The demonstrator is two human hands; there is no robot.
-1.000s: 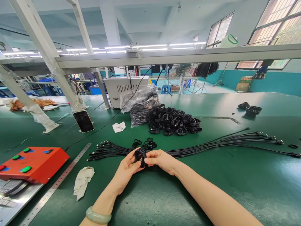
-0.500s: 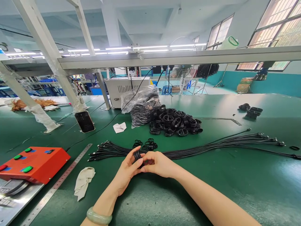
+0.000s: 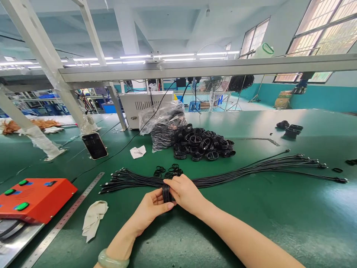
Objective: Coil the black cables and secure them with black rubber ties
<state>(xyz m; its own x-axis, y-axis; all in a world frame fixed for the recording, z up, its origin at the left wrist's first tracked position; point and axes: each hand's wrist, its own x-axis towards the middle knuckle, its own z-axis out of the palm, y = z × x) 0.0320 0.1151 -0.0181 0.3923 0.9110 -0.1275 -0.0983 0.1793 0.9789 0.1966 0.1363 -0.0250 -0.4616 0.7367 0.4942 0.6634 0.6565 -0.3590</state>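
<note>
Between my two hands is a coiled black cable (image 3: 166, 193), its loops stacked into a thick ring. My left hand (image 3: 152, 204) is closed round its left and lower side, with the thumb along the bottom. From the right, my right hand (image 3: 185, 191) grips the coil, fingers over the top; part of the coil is hidden behind them. Just beyond the hands lie small black rings (image 3: 174, 170). A bundle of straight black cables (image 3: 223, 180) runs across the table behind my hands, with metal-tipped ends at both sides.
A heap of coiled black cables (image 3: 205, 143) lies beside a clear plastic bag (image 3: 167, 130). To the left are an orange control box (image 3: 41, 197), a steel ruler (image 3: 67, 217), a pale cloth (image 3: 95, 219) and a phone (image 3: 95, 146). A metal frame rail (image 3: 195, 67) crosses above the table.
My right hand has moved up over the coil, its fingers now reaching across the top. The coil has turned more upright, and my left fingers have come lower. The view has shifted slightly.
</note>
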